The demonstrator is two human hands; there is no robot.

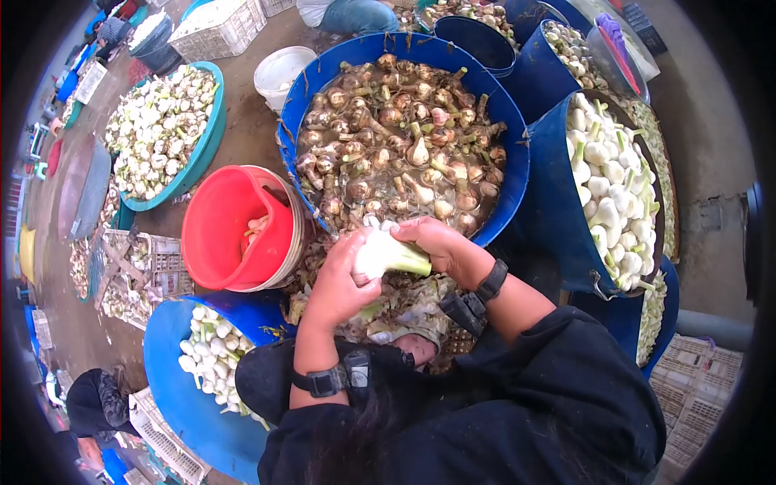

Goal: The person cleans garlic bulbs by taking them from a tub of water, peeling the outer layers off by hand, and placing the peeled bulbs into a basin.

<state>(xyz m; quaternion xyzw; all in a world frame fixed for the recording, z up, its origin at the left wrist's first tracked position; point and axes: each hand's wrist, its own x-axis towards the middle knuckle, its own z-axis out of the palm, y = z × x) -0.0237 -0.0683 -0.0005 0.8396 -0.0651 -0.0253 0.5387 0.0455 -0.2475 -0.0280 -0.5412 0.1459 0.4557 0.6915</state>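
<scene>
Between my two hands is a white garlic bulb (pixel 377 257) with a pale green stem pointing right. My left hand (pixel 343 279) is wrapped round the bulb's left side. On the other side, my right hand (pixel 440 246) closes on it near the stem, fingers partly hidden. Just beyond my hands stands a blue tub (pixel 517 153) of unpeeled brown garlic (pixel 396 121) in murky water. Peel scraps (pixel 408 307) lie below my hands. A red bucket (pixel 214 222) with a few pale pieces inside is set to the left.
At right, a blue barrel (pixel 537 202) holds peeled white garlic (pixel 618 194). A blue basin (pixel 174 388) with more bulbs sits lower left. Farther left are a teal tub (pixel 214 121) of garlic and a white bucket (pixel 283 65). Another person (pixel 101 404) is at lower left.
</scene>
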